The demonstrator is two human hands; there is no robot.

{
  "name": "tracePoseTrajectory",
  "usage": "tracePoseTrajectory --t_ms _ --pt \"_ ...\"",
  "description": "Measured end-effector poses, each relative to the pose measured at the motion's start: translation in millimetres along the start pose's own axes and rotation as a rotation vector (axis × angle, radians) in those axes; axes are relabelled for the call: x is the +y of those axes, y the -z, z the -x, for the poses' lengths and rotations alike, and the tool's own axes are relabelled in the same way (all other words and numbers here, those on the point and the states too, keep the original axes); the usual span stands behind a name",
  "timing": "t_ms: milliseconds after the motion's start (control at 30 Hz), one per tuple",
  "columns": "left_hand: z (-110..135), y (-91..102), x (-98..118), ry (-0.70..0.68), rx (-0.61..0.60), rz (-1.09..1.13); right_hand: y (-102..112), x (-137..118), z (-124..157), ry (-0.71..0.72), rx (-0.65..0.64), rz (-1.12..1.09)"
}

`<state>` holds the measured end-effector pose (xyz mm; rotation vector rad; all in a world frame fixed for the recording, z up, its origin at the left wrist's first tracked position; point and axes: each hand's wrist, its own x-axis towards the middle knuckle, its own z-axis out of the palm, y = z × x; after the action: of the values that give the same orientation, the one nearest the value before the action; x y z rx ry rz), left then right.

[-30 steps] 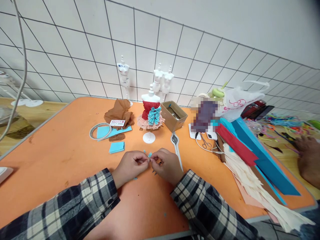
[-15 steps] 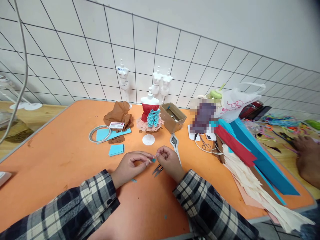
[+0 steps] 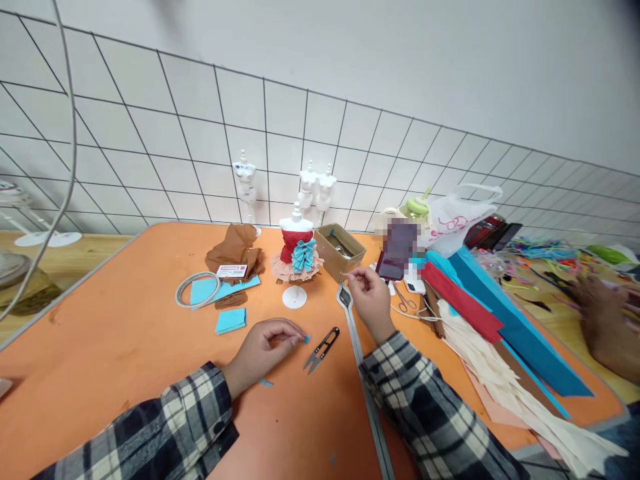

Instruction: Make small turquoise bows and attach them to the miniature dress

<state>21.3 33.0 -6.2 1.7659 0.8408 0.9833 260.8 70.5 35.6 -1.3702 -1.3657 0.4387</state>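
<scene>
Head view: a blue scrap (image 3: 307, 339) seems pinched between the left fingers (image 3: 289, 327).

Small blue scrap (image 3: 307, 339), pinched in the left hand (image 3: 267, 345), partly hidden (exact shape unclear)

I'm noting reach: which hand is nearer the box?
Right. The right hand is just in front of the box; the left hand is farther off, to its left.

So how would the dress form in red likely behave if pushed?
The dress form could tip rather easily, since it stands tall on a small round base. It is probably light, as its white surface looks like plastic. Its blue ruffles would likely crush or bend, being thin and crinkled.
</scene>
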Motion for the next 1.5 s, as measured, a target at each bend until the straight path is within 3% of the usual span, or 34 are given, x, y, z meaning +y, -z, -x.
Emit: tracePoseTrajectory --t_ms 133,233,367,533,767,1167,1333,1500 --pt "-2.3 0.0 -3.1 0.025 -0.014 0.000 5.8 -3.3 -46.1 0.114 0.089 0.308" --pt "-2.5 0.1 -3.8 0.044 -0.014 -0.003 1.9 -5.9 -70.0 0.104 0.015 0.537" --pt "-2.1 -0.4 -1.4 0.043 -0.034 -0.008 -1.0 -9.5 -86.1 0.100 -0.063 0.744" --pt "-2.9 -1.5 2.4 0.045 -0.044 -0.009 4.5 -7.2 -89.1 0.201 -0.131 0.868" --pt "-3.5 -1.6 -0.1 0.068 -0.028 -0.015 7.8 -1.3 -83.5 0.224 -0.163 0.844" --pt "-3.7 -1.1 -1.5 0.062 -0.033 -0.024 7.3 4.5 -100.1 0.179 -0.219 0.714" --pt "-3.5 -2.3 1.9 0.054 -0.037 -0.029 8.3 6.5 -99.8 0.149 -0.164 0.682" --pt "-5.3 -2.6 3.8 0.000 0.028 -0.042 6.8 -3.7 -71.3 0.279 0.071 0.459"
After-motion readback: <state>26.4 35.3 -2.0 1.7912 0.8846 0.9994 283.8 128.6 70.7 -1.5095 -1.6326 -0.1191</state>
